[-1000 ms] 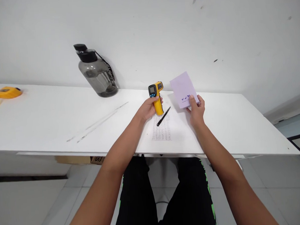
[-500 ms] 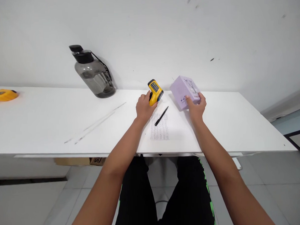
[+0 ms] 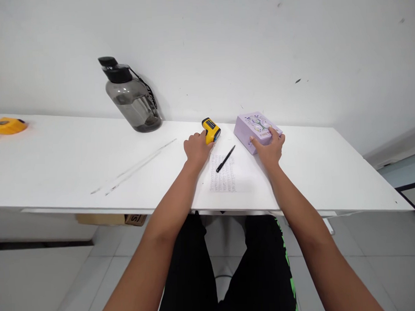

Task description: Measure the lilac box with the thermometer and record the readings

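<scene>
My left hand point(image 3: 197, 149) is closed around the grip of a yellow and black infrared thermometer point(image 3: 211, 129), low over the white table. My right hand point(image 3: 269, 149) grips the near right corner of a lilac box point(image 3: 244, 133), thumb on its front side and fingers on the printed top. The box sits on the table close to the wall, its top facing up. Between my hands a black pen point(image 3: 225, 159) lies slanting across a sheet of paper point(image 3: 222, 180) covered in rows of writing.
A grey see-through water bottle point(image 3: 134, 101) with a black lid stands against the wall point(image 3: 206, 50). At the far left of the white table point(image 3: 66, 157) is a yellow tape measure point(image 3: 7, 125). A cardboard box point(image 3: 102, 219) shows beneath the table.
My right hand has tilted the lilac box down, so its top now faces up. The thermometer in my left hand has dropped slightly and tipped. The view has shifted a little.
</scene>
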Tool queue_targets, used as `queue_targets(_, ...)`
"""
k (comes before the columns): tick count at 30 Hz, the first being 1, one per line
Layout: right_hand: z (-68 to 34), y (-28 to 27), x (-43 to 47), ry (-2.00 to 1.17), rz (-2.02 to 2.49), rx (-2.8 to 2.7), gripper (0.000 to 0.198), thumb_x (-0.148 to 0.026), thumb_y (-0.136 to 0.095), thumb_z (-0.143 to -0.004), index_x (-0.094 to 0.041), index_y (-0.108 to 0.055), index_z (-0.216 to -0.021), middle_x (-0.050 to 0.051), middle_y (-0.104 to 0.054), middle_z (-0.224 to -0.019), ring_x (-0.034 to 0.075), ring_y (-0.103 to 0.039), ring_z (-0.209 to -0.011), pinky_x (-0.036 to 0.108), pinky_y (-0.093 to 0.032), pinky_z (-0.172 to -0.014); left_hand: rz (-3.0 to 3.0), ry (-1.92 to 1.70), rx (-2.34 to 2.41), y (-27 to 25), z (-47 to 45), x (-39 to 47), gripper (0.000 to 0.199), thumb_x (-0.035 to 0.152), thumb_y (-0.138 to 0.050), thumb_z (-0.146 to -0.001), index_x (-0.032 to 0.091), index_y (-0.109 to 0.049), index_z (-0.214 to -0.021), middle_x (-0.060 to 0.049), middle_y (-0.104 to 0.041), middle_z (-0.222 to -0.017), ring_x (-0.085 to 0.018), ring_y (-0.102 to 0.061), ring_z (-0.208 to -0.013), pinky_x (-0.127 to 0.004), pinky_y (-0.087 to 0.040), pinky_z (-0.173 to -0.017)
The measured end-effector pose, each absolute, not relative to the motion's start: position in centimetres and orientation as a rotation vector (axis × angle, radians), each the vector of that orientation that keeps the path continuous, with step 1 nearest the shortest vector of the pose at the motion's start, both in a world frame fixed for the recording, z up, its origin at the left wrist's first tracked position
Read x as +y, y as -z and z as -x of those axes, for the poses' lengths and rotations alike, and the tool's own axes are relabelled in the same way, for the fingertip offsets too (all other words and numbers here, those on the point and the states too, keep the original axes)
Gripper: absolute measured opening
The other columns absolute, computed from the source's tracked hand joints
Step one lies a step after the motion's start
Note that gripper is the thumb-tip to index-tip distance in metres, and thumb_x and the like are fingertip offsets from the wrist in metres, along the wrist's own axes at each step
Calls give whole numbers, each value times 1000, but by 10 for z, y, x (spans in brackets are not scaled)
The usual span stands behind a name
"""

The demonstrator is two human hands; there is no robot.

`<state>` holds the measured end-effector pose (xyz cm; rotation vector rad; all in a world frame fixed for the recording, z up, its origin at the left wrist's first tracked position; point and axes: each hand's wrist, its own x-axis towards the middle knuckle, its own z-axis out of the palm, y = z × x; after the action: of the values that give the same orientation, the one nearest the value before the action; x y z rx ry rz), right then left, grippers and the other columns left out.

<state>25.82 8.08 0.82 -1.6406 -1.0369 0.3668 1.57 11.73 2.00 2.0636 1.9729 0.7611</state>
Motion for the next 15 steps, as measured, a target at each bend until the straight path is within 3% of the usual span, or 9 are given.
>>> queue_targets(5,-262,-4,84,-369,1612,-1080,85,-58,-85,-59,-33,-56,-134,11,-30,-150,35,-41,-138,57,-35,-117,-2068,-814,2013,-11,-14,123,45,42,-71,-86,25,-66,-127,-15,-69,-113,-37,-58,-111,-46,-39,-90)
queue_targets(9,-265,5,88,-315,1700,-1186,89,-59,-80,-67,-31,-46,-144,14,-25,-155,37,-37,-142,58,-37,-116,-2078,-611,2094,-11,-15,124,46,42,-64,-90,25,-63,-133,-13,-69,-121,-34,-59,-115,-44,-42,-91)
queue_targets(15,-267,14,93,209,1762,-1499,74,-53,-62,-86,-25,-38,-150,18,-8,-168,44,-4,-156,71,-22,-117,-2085,-481,2133,-18,-19,121,45,43,-59,-93,26,-60,-134,-10,-68,-127,-31,-57,-120,-40,-47,-88)
